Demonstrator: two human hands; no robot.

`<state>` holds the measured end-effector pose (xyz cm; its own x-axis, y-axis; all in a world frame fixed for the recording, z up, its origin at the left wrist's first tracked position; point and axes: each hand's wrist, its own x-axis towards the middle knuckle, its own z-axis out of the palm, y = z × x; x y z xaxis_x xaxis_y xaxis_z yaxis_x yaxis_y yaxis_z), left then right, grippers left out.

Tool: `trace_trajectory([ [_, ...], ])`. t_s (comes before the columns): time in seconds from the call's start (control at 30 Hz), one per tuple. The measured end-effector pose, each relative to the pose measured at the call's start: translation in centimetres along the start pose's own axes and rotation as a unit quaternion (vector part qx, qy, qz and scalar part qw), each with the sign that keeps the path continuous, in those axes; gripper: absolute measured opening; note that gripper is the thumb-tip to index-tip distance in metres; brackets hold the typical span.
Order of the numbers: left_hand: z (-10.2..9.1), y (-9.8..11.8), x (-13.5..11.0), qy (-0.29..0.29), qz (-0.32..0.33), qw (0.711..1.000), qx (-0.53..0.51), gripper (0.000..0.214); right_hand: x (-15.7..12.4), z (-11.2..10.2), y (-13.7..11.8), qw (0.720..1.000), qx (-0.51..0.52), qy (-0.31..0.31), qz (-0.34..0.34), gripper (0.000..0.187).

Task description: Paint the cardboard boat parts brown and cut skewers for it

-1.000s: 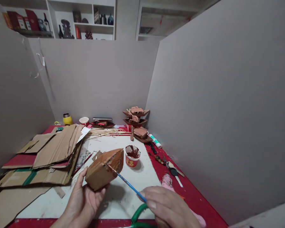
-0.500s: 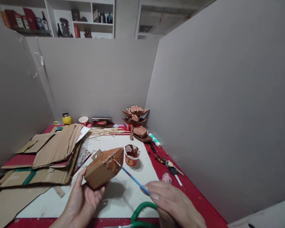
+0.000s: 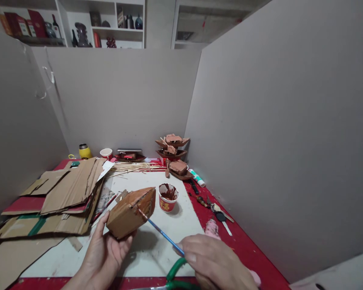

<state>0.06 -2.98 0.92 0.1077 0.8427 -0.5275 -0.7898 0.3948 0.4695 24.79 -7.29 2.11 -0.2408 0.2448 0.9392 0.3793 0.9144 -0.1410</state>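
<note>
Cardboard boat model is held just above the white work mat, near the front edge of the red table. It is gripped from below by the left hand, with the thumb laid against the near end and the fingers curled under the hull. The pointed bow is turned away and to the right, towards the paint cup. The bow part is coated reddish brown, while the blunt near end is left as bare cardboard.

A paintbrush with a blue handle is pinched at its rear end by the closed fingers of the right hand. Its bristle tip is laid against the side of the model, close to the seam. The cup is set on the mat just beyond the bow, and brown paint is smeared inside it.

Green-handled scissors are seen at the front edge, partly covered by the right hand. A pink cloth is laid on the red surface just to the right of the mat. Cardboard sheets are piled to the left, overlapping one another. Bamboo skewers are spread along the far side of the mat. Painted boat models are stacked at the far right corner, beside a glue tube. A yellow jar and a second paper cup are placed at the back. The workplace is enclosed by grey partition boards.
</note>
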Motion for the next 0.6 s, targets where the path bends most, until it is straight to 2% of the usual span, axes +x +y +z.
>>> trace_trajectory([
  [0.1, 0.1, 0.2, -0.2, -0.001, -0.013, 1.0, -0.009, 0.049, -0.2, -0.2, 0.4, 0.999, 0.022, 0.017, 0.019, 0.026],
  [0.2, 0.0, 0.2, -0.3, -0.006, -0.022, 1.0, -0.012, 0.047, -0.4, -0.1, 0.9, 0.984, 0.1, 0.103, 0.106, 0.021],
  [0.27, -0.1, 0.2, -0.2, -0.014, -0.025, 0.999, -0.014, 0.047, -0.3, 0.5, 1.2, 0.95, 0.188, 0.158, 0.194, 0.019],
  [0.33, -0.2, 0.2, -0.1, -0.021, -0.028, 0.999, -0.016, 0.046, -0.1, 1.1, 1.4, 0.902, 0.265, 0.176, 0.291, 0.016],
  [0.43, -0.1, 0.2, -0.1, -0.024, -0.03, 0.999, -0.017, 0.045, 0.3, 2.0, 1.7, 0.845, 0.337, 0.143, 0.39, 0.017],
  [0.6, 0.2, 0.2, -0.5, -0.034, -0.041, 0.998, -0.029, 0.047, 0.5, 2.4, 2.1, 0.81, 0.387, 0.044, 0.438, 0.019],
])
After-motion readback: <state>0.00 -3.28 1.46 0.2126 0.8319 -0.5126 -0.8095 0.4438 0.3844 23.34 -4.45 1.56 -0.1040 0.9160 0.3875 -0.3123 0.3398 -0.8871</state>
